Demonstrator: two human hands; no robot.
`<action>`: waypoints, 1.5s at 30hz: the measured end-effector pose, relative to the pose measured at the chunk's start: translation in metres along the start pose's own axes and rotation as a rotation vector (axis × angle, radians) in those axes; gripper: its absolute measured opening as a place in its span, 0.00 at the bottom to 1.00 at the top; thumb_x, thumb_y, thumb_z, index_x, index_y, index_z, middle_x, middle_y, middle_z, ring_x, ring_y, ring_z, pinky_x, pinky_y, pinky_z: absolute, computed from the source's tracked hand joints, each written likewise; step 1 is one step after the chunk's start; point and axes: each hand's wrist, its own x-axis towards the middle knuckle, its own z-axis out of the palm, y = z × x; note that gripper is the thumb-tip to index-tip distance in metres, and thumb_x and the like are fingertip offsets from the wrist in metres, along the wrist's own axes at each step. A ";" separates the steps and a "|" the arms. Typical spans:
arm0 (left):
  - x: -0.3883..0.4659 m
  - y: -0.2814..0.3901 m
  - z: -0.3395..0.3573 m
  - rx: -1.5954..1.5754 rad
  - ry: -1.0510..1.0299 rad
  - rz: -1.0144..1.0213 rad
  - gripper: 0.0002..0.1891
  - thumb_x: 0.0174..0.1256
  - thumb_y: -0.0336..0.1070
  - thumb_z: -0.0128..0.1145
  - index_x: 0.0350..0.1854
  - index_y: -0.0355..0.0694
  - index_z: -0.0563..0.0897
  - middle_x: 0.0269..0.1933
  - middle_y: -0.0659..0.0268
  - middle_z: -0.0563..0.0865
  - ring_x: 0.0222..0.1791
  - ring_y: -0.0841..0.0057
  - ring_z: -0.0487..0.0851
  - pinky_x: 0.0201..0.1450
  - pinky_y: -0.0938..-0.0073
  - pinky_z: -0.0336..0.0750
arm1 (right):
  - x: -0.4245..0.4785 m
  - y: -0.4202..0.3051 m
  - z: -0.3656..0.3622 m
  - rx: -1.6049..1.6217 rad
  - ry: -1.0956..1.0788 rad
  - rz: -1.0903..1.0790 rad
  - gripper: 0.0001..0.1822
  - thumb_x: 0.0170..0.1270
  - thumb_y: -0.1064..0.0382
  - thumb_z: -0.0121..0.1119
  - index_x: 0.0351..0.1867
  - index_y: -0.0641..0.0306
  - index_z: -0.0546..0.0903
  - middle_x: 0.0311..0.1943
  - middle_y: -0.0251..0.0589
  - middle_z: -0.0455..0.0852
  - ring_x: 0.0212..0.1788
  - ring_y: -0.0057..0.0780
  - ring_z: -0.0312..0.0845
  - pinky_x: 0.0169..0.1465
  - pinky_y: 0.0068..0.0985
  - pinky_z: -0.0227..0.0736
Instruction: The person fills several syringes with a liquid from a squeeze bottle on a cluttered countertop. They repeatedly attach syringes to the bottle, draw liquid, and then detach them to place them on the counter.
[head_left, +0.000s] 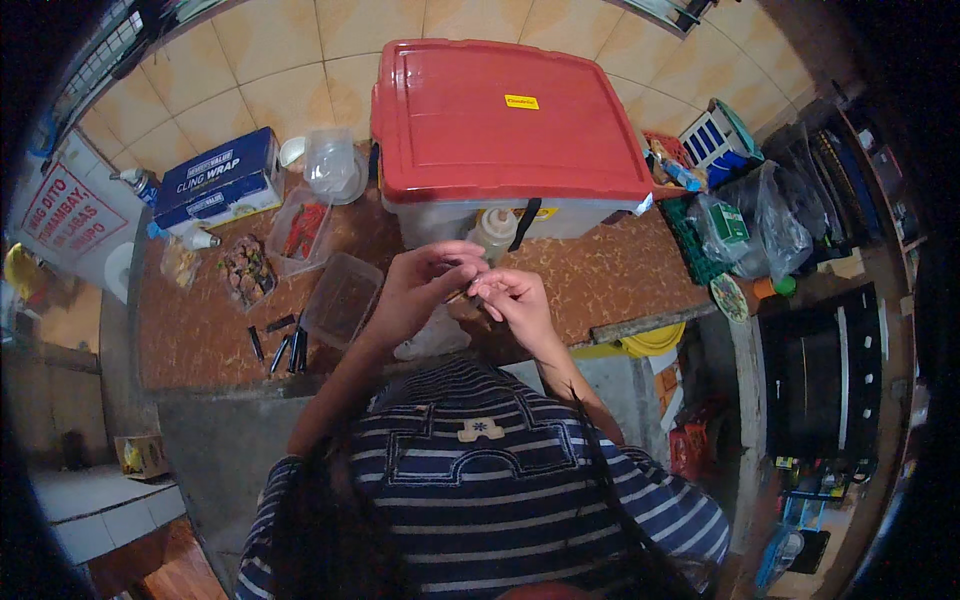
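Above the front part of the brown countertop, my left hand and my right hand meet at the fingertips. Between them is something small and thin that is mostly hidden, and what it is cannot be told. Just beyond the fingers stands a clear squeeze bottle. A clear plastic bag lies under my wrists. To the left of my left forearm is an open clear plastic container, with several black tube-like pieces beside it. Farther left are a container of red items and a clear pack of dark pieces.
A large storage box with a red lid stands at the back against the tiled wall. A cling wrap box and stacked clear containers are at the back left. Plastic bags and a green basket sit on the right.
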 end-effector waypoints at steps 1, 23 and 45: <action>0.003 -0.002 0.004 0.001 0.025 0.016 0.14 0.69 0.31 0.62 0.52 0.29 0.82 0.45 0.62 0.88 0.44 0.80 0.85 0.50 0.75 0.79 | -0.001 -0.002 0.001 -0.022 0.012 0.010 0.07 0.70 0.68 0.59 0.39 0.68 0.86 0.22 0.29 0.80 0.21 0.11 0.66 0.26 0.16 0.60; 0.057 -0.037 -0.005 0.293 -0.197 -0.145 0.08 0.62 0.33 0.68 0.37 0.33 0.87 0.30 0.68 0.87 0.32 0.84 0.84 0.36 0.79 0.77 | 0.020 -0.004 -0.029 -0.201 0.328 -0.100 0.07 0.61 0.74 0.67 0.39 0.65 0.84 0.37 0.32 0.85 0.41 0.16 0.79 0.44 0.17 0.73; 0.135 -0.014 -0.024 0.926 -0.214 0.213 0.08 0.57 0.33 0.64 0.34 0.33 0.88 0.29 0.52 0.88 0.30 0.68 0.88 0.38 0.70 0.80 | 0.043 0.032 -0.069 -0.313 0.496 -0.245 0.16 0.61 0.77 0.63 0.51 0.66 0.81 0.44 0.36 0.80 0.41 0.17 0.77 0.44 0.17 0.71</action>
